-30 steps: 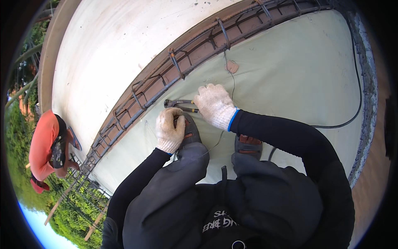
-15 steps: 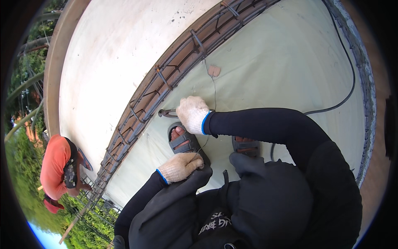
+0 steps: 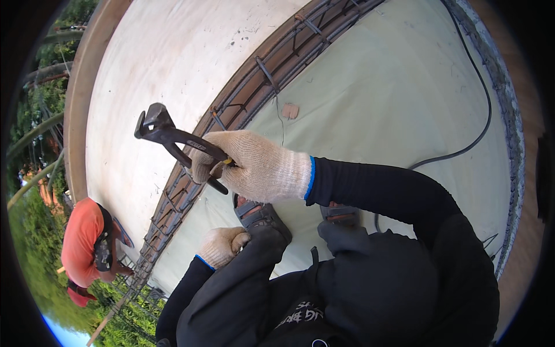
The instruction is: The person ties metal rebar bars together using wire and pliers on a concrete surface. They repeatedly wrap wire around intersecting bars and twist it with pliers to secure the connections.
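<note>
Far L, co-worker in orange top [image 3: 81,243] is bending by low end of rebar cage [image 3: 267,74], which is running along green sheet's [image 3: 370,110] upper-L edge. Pincers [image 3: 188,140] are sticking out above that edge, head past cage in view. L hand [image 3: 218,248], gloved, is curling closed by L knee [image 3: 263,240]; can't tell if holding anything. R hand [image 3: 254,165], also gloved, is gripping pincers' handles. Brown scrap [image 3: 290,111] is lying nr upper-L edge, blk cable [image 3: 489,110] curving nr R edge.
</note>
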### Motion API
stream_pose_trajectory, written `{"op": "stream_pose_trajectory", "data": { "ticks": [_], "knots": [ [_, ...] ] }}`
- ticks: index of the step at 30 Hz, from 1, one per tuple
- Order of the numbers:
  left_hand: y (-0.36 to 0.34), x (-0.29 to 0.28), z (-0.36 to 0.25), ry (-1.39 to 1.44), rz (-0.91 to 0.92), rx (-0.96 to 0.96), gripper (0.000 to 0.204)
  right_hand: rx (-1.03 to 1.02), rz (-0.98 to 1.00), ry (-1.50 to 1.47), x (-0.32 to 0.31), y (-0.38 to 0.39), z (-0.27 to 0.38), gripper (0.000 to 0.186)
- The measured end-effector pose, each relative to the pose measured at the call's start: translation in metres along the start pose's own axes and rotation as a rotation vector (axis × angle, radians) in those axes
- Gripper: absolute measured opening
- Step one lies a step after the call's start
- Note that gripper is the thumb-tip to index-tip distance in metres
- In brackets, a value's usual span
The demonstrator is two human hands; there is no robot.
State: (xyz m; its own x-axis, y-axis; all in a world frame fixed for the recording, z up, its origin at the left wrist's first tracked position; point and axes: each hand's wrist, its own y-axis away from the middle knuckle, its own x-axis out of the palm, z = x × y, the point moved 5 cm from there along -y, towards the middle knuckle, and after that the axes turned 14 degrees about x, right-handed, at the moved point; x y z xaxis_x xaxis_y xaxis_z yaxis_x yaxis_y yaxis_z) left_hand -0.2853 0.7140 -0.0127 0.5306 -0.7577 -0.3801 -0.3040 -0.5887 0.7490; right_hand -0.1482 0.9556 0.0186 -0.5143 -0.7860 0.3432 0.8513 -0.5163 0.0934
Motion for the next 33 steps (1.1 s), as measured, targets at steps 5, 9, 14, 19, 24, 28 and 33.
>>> {"op": "stream_pose_trajectory", "data": {
  "ticks": [5,9,14,19,24,28,33],
  "knots": [
    [0.028,-0.041,-0.032,0.13,-0.143,0.287,0.035,0.192,-0.219,-0.35,-0.063,0.029,0.013,0.028],
    [0.046,-0.066,-0.076,-0.012,-0.055,0.352,0.039,0.535,-0.501,-0.136,-0.114,0.069,-0.028,0.026],
    [0.036,-0.096,-0.099,0.08,-0.106,0.563,0.038,0.892,-0.392,-0.52,-0.122,0.115,-0.097,0.049],
    [0.032,-0.108,-0.114,-0.015,0.016,0.633,0.038,0.764,-0.117,-0.949,-0.09,0.086,-0.128,0.061],
    [0.035,-0.098,-0.109,0.171,-0.08,0.7,0.042,0.699,-0.273,-0.943,-0.081,0.061,-0.156,0.071],
    [0.039,-0.103,-0.1,0.212,-0.062,0.64,0.05,0.704,-0.271,-0.894,-0.073,0.054,-0.157,0.084],
    [0.043,-0.096,-0.095,0.328,-0.13,0.626,0.057,0.694,-0.226,-0.935,-0.066,0.049,-0.139,0.074]
  ]
}}
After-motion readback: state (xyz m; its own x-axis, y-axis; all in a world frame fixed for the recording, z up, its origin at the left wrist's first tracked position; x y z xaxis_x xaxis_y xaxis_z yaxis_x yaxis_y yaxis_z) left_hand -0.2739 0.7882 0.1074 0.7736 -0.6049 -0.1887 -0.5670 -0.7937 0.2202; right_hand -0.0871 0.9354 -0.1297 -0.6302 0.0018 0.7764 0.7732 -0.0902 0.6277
